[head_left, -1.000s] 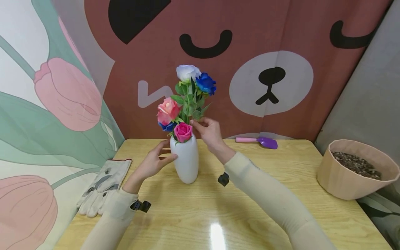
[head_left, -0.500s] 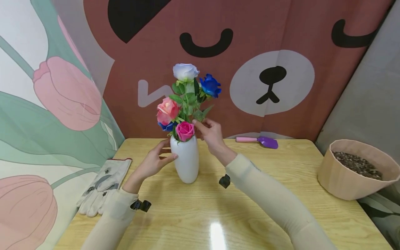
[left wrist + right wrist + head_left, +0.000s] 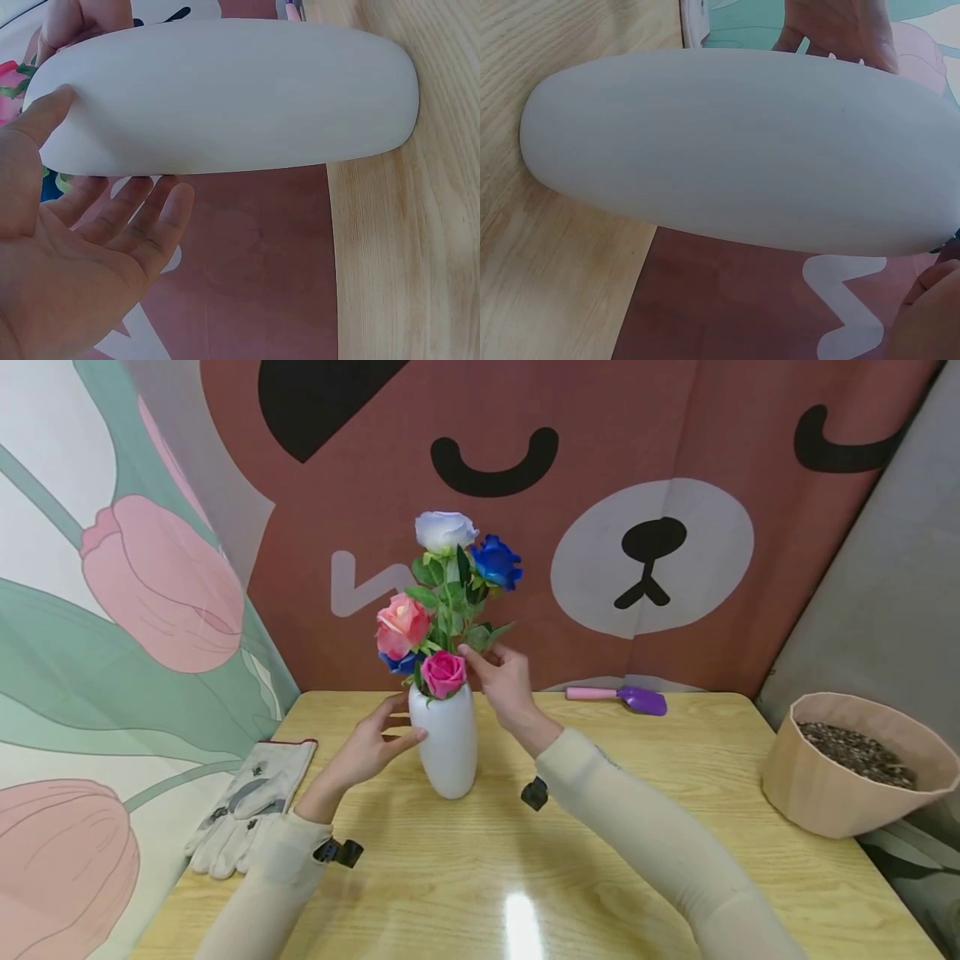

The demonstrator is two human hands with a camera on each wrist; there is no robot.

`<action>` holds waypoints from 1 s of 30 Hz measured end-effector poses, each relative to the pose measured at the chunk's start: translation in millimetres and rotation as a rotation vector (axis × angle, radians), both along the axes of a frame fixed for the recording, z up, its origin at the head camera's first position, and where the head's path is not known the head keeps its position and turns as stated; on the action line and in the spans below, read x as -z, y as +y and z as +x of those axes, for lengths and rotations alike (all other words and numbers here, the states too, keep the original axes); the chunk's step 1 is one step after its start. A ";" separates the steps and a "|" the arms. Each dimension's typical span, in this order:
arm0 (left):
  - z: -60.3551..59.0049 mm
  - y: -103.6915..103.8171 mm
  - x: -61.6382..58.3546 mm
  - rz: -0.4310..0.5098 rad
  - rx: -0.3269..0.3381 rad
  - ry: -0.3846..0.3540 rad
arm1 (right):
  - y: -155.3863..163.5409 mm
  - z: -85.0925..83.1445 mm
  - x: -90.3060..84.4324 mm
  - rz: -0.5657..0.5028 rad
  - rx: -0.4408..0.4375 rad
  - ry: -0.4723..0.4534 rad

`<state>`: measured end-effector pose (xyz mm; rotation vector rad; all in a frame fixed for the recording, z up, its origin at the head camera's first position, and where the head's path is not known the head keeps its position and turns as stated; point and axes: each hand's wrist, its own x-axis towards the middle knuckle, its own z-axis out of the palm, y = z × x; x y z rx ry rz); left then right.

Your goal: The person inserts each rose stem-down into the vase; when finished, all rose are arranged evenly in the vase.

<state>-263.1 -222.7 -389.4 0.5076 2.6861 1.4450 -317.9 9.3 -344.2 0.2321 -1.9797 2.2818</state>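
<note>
A white vase (image 3: 448, 752) stands upright on the table, holding several roses. My left hand (image 3: 367, 747) holds its upper left side, thumb in front and fingers behind; the left wrist view shows them against the vase (image 3: 225, 97). My right hand (image 3: 506, 681) is just right of the vase mouth, thumb and forefinger pinching a stem that appears to belong to the upper blue rose (image 3: 496, 562). Beside that bloom rises a white rose (image 3: 446, 532). Lower down are a coral rose (image 3: 402, 625), another blue rose (image 3: 400, 662) and a magenta rose (image 3: 443, 674).
On the wooden table (image 3: 465, 877), a pair of work gloves (image 3: 251, 810) lies at left. A purple trowel (image 3: 641, 700) with a pink handle lies at the back. At right stands a beige pot (image 3: 832, 793) of dark soil. A printed bear curtain (image 3: 510, 410) hangs behind.
The upper blue rose swung right and down, then came back left and up with my right hand. The white rose moved slightly left, the magenta rose slightly right. My left hand stayed in place.
</note>
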 end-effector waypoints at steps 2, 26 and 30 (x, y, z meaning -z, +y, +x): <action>-0.3 0.0 0.0 0.009 0.003 -0.004 | -2.5 0.2 -2.4 0.005 -0.011 -0.028; 19.7 12.6 -26.4 -0.003 -0.001 -0.008 | 4.1 1.6 2.3 0.070 -0.079 -0.080; 22.3 13.6 -30.0 0.003 0.001 -0.010 | 3.6 -0.6 -0.4 0.124 -0.098 -0.098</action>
